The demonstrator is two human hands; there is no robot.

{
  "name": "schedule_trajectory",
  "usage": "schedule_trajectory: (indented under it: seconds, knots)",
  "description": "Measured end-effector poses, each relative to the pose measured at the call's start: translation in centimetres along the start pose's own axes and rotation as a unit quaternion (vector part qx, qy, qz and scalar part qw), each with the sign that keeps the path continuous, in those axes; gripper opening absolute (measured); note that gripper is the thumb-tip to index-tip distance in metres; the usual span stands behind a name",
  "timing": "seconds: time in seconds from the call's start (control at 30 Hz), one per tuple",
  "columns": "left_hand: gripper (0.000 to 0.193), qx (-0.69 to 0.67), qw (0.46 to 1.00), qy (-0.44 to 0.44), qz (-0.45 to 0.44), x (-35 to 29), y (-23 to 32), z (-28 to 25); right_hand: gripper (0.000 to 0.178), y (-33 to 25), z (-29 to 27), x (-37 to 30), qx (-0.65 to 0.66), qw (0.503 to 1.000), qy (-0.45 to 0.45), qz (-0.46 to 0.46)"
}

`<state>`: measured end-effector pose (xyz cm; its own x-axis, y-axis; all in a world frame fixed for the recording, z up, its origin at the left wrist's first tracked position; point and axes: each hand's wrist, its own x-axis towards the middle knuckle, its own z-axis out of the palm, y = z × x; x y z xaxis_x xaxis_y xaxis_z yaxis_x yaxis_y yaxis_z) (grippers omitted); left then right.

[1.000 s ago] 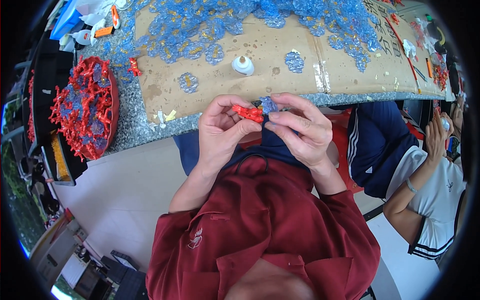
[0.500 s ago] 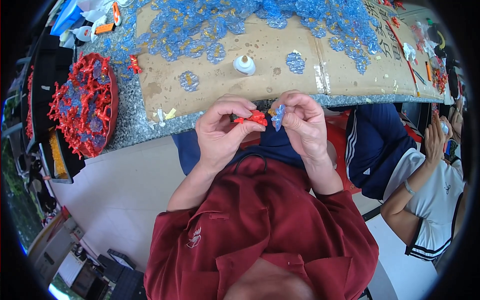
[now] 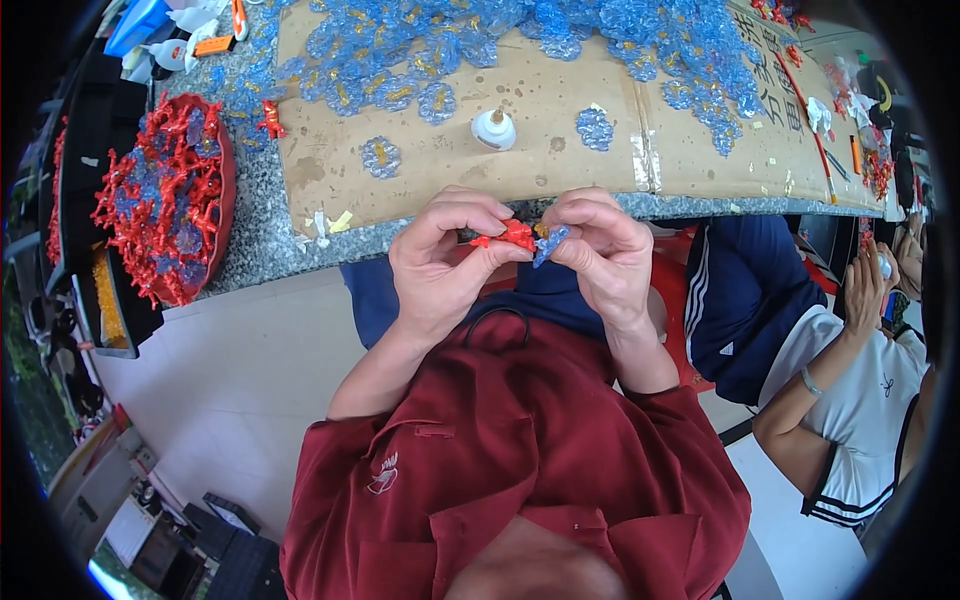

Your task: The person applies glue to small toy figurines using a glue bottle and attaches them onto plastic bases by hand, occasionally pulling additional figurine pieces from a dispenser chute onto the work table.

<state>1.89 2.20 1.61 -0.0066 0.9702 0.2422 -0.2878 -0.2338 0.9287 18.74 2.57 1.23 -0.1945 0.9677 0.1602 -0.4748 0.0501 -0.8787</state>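
Between the thumb and fingers of my left hand (image 3: 445, 250) is pinched a small red plastic figure (image 3: 514, 236). My right hand (image 3: 605, 250) grips a clear blue piece (image 3: 548, 243) with a bit of yellow at its top. The two pieces meet, or nearly so, in front of my chest, just off the table's near edge. Beyond my hands a white squeeze bottle (image 3: 494, 131) with a brownish tip stands on the cardboard (image 3: 430, 170). One loose blue piece lies on either side of the bottle.
A heap of blue pieces with yellow centres (image 3: 420, 50) covers the far cardboard. At left, a red basin (image 3: 228, 215) holds red figures and blue pieces, beside a black tray of yellow bits (image 3: 108, 300). A co-worker (image 3: 850, 370) sits at the right.
My right hand has brought the blue piece left against or close to the red figure and turned it. My left hand keeps its pinch, nearly still. The view has shifted slightly.
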Motion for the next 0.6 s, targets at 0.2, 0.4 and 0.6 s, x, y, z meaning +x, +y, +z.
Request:
schedule_trajectory:
  seconds: [0.2,0.4,0.6]
  knots:
    - [0.027,0.114,0.991,-0.003,0.074,0.6,0.5,-0.1,0.023,-0.3,-0.4,0.0,-0.002,0.999,-0.019,0.038]
    - [0.022,0.225,0.959,-0.055,0.161,1.4,1.2,-0.2,0.021,-0.3,-1.0,0.0,0.083,0.99,-0.016,0.109]
    - [0.022,0.202,0.972,-0.055,0.106,1.1,1.0,-0.3,0.021,-0.9,-1.0,0.3,-0.085,0.994,-0.062,0.024]
